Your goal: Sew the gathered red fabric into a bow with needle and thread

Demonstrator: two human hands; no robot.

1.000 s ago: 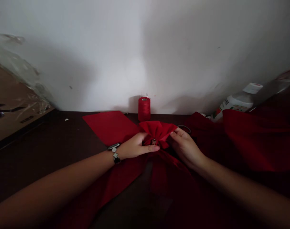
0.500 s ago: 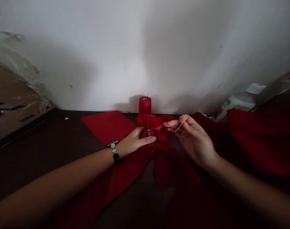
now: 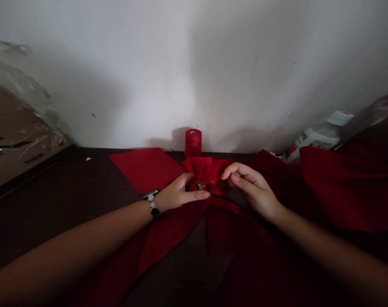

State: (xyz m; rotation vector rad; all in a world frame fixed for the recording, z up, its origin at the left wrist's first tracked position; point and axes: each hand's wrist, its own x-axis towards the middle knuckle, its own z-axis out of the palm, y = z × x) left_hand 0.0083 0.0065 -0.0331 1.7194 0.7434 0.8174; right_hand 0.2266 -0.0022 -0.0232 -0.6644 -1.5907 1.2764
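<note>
My left hand (image 3: 184, 190) is closed round the gathered middle of a red fabric bow (image 3: 202, 168), its thumb lying across the front. A small metal clip (image 3: 200, 185) shows at the gathers, just above that thumb. On the other side, my right hand (image 3: 253, 183) is closed, thumb and forefinger together at the edge of the bow's right loop. The needle it pinched half a second ago is hidden now. Red tails (image 3: 168, 234) of the bow spread down over the dark table.
A spool of red thread (image 3: 193, 144) with needles or pins sticking up from it stands against the white wall (image 3: 149, 64). A flat red cloth piece (image 3: 145, 166) lies left. More red fabric (image 3: 347, 187) and a bottle (image 3: 318, 138) are right; a cardboard box (image 3: 18, 140) is far left.
My right hand has turned and come in to the bow's right loop, and the needle has gone out of sight. The bow has tilted and sunk slightly in my left hand.
</note>
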